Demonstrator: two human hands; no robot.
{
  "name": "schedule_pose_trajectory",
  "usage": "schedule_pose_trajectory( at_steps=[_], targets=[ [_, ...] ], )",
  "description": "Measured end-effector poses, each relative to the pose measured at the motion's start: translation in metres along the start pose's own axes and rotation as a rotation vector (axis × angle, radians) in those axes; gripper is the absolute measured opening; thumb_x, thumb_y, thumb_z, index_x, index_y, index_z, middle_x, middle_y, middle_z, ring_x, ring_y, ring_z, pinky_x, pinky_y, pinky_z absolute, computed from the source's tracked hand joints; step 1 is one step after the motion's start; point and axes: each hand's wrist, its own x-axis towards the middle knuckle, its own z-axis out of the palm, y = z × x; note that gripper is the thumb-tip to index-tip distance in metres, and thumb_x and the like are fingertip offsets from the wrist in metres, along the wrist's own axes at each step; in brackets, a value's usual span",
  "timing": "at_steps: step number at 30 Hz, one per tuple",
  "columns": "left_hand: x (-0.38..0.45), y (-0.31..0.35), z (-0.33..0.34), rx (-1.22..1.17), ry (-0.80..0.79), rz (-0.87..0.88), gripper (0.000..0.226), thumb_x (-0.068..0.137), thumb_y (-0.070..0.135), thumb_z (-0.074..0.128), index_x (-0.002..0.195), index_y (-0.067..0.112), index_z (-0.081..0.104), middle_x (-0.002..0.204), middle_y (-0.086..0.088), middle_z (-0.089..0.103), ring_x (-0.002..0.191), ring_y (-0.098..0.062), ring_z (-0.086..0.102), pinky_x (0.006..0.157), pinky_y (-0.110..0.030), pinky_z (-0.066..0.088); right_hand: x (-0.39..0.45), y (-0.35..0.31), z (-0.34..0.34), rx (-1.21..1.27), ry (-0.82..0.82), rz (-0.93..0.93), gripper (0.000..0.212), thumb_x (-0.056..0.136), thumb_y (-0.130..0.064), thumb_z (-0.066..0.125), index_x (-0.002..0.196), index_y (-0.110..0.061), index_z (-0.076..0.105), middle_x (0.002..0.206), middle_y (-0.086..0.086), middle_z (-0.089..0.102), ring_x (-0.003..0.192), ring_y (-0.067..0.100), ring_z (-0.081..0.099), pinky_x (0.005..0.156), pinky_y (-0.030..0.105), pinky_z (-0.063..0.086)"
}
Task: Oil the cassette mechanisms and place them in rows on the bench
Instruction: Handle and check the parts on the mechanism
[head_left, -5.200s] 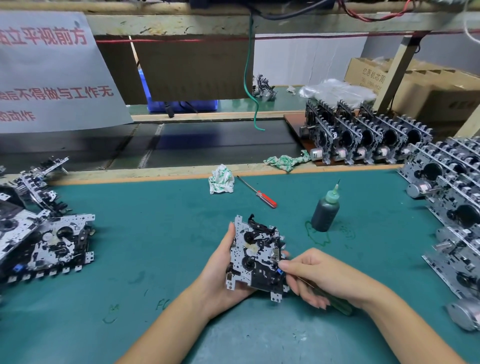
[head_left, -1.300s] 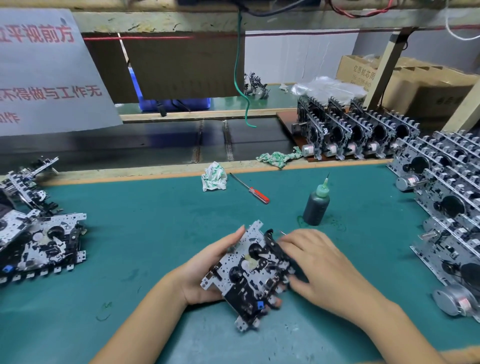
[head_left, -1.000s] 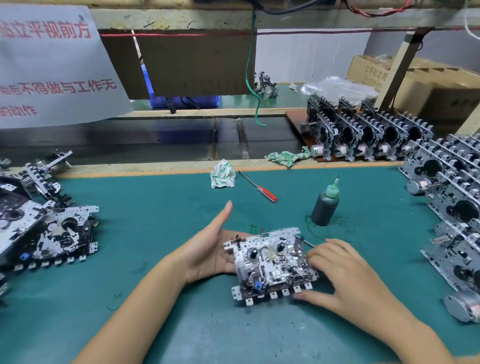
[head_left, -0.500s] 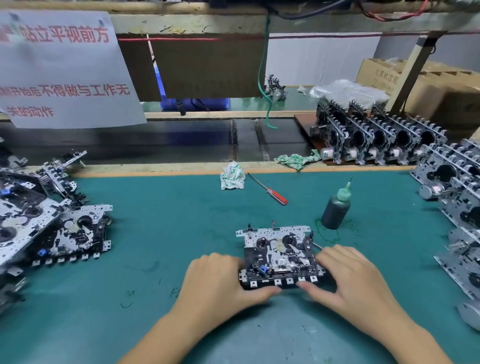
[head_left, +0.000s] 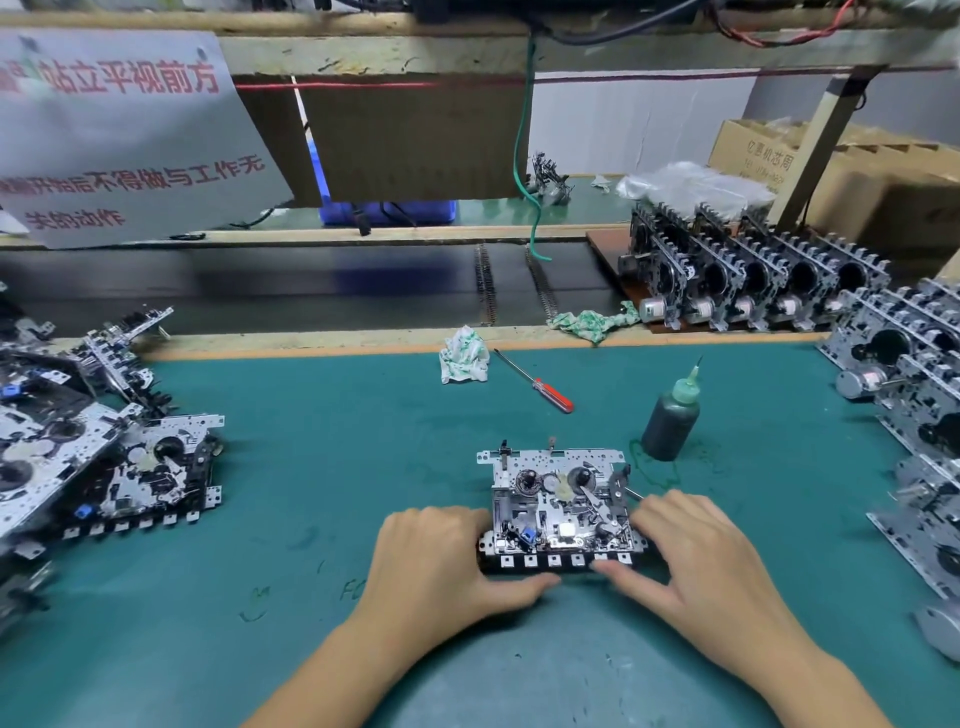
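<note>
Metal cassette mechanism (head_left: 558, 506) lies flat, long axis left-right, keys toward person.

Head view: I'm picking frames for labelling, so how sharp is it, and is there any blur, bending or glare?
Head view: the cassette mechanism between the left hand and right hand is sharp; the conveyor belt behind the bench looks smeared; the wide lens bows the wooden beam overhead; lighting is even with soft shadows, and only the belt shows a faint sheen.

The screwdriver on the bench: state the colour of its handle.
Red, on the screwdriver; the head view shows it.
</note>
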Motion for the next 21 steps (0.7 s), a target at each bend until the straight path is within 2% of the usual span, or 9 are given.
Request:
schedule_pose_trajectory(
  at_steps=[3,6,9,13,16,19,21],
  targets=[
    [0.000,-0.001,-0.001,-0.028,0.051,0.037,0.058,0.058,0.078,0.045,0.048,0.028,0.018,0.044,0.004,0.048,0.042,-0.014,0.046,0.042,-0.025,0.027,0.000,0.001,-0.001,0.022,-0.001,0.007,0.049,0.083,-0.061,0.042,0.063,-0.017,0.050,0.063,-0.011,0.039,0.059,0.013,0.040,0.063,0.022,0.023],
    [0.001,-0.005,0.001,-0.032,0.065,0.111,0.055,0.066,0.070,0.048,0.048,0.019,0.037,0.043,0.002,0.046,0.040,-0.019,0.043,0.039,-0.024,0.030,0.000,0.001,0.000,0.045,-0.011,0.007,0.056,0.086,-0.064,0.036,0.064,-0.016,0.051,0.063,-0.009,0.044,0.059,0.015,0.045,0.064,0.023,0.027],
    [0.001,-0.007,0.001,0.009,0.140,0.131,0.057,0.069,0.064,0.049,0.043,0.014,0.039,0.036,0.000,0.038,0.032,-0.023,0.035,0.033,-0.020,0.023,0.001,0.003,0.001,0.062,-0.018,-0.018,0.053,0.081,-0.064,0.044,0.064,-0.015,0.052,0.063,-0.007,0.045,0.059,0.016,0.044,0.065,0.024,0.030],
    [0.001,-0.009,0.004,0.029,0.178,0.168,0.057,0.071,0.064,0.047,0.043,0.015,0.037,0.035,0.002,0.036,0.030,-0.021,0.034,0.032,-0.017,0.021,-0.001,0.005,0.001,0.063,-0.041,-0.051,0.055,0.074,-0.067,0.052,0.064,-0.013,0.055,0.066,-0.005,0.051,0.061,0.018,0.049,0.069,0.025,0.034],
    [0.001,-0.012,0.006,0.011,0.147,0.190,0.059,0.072,0.068,0.046,0.045,0.016,0.039,0.036,0.002,0.041,0.032,-0.020,0.038,0.033,-0.017,0.024,-0.001,0.005,0.003,0.056,-0.021,-0.035,0.052,0.078,-0.063,0.051,0.064,-0.013,0.055,0.065,-0.005,0.050,0.060,0.018,0.049,0.068,0.024,0.033],
    [-0.001,-0.008,0.004,0.017,0.124,0.186,0.065,0.061,0.082,0.045,0.046,0.019,0.035,0.036,0.004,0.043,0.032,-0.015,0.041,0.036,-0.018,0.022,-0.001,0.004,0.003,0.024,0.004,-0.017,0.047,0.080,-0.059,0.048,0.064,-0.015,0.054,0.063,-0.007,0.049,0.059,0.018,0.049,0.066,0.024,0.031],
    [-0.001,0.000,0.002,0.021,0.138,0.122,0.062,0.055,0.083,0.045,0.044,0.023,0.032,0.034,0.004,0.042,0.030,-0.013,0.040,0.039,-0.017,0.017,-0.001,0.004,0.003,0.017,0.014,-0.012,0.046,0.080,-0.059,0.048,0.063,-0.016,0.053,0.062,-0.008,0.048,0.059,0.017,0.047,0.066,0.023,0.030]
  ],
)
